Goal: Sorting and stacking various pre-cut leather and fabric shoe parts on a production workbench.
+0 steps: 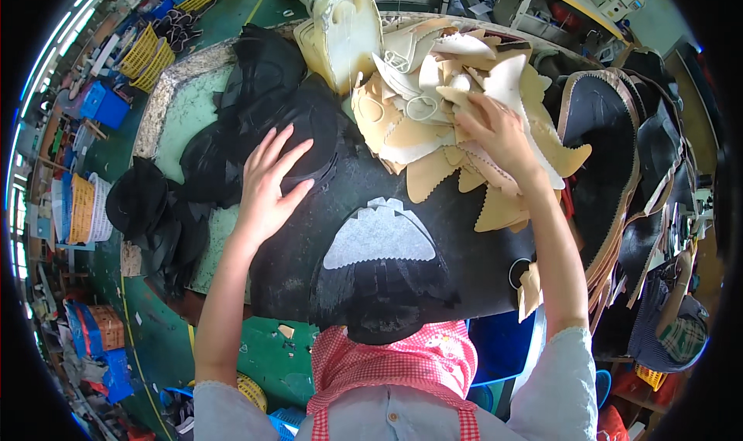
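My left hand (272,181) is spread open, its fingers resting on a stack of round-edged black cut pieces (313,123) on the left of the work surface. My right hand (499,135) is on a loose heap of beige zigzag-edged cut pieces (429,178), its fingers closed on a beige piece (453,96). A pale grey piece with a zigzag edge (379,236) lies in front of me, on top of black pieces (383,286). Several rubber bands (422,108) lie among the beige pieces.
A cream plastic container (346,42) stands at the back of the table. Large black zigzag-edged sheets (600,123) hang at the right. More black pieces (139,197) lie at the left edge. A blue bin (499,344) is below the table. Another person (673,317) is at far right.
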Demonstrator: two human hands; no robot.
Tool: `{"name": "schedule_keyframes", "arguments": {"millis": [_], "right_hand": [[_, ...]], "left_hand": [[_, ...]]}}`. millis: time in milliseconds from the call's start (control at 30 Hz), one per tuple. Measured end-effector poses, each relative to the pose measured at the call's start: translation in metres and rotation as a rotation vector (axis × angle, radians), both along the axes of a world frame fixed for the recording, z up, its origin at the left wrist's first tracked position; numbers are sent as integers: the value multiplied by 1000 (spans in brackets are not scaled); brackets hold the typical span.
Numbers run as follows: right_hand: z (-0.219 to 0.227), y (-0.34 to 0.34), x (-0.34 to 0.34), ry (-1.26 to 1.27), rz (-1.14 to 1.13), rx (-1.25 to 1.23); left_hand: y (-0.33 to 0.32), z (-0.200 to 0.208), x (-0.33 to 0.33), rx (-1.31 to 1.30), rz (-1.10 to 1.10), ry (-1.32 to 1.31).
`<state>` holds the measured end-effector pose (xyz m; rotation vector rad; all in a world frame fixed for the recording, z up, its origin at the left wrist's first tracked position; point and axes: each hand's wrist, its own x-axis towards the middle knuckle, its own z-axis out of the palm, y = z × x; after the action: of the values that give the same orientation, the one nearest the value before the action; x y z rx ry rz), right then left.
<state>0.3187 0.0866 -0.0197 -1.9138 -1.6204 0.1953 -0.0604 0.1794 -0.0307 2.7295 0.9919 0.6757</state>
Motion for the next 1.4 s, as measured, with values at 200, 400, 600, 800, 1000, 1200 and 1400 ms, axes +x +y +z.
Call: {"name": "schedule_keyframes", "arguments": {"millis": [200, 400, 600, 800, 1000, 1200, 1400], "right_hand": [[22, -3, -10, 89, 75, -86], [12, 11, 11, -164, -13, -92], [39, -22, -36, -322, 141, 468], [19, -20, -135, -248, 610, 555], [-3, -11, -159, -149, 521, -12], [6, -11, -123, 624, 414, 195], [56, -56, -100, 570, 458, 266]], "left_hand": [[7, 6, -13, -48, -15, -59], [14, -4, -16, 293, -20, -92], [5, 3, -3, 111, 299, -274], [-11, -7, 15, 83, 139, -362], [29, 51, -53, -35, 521, -1343], [-36, 109, -37, -824, 266, -1546], [-104, 13, 33, -441, -48, -535]]}}
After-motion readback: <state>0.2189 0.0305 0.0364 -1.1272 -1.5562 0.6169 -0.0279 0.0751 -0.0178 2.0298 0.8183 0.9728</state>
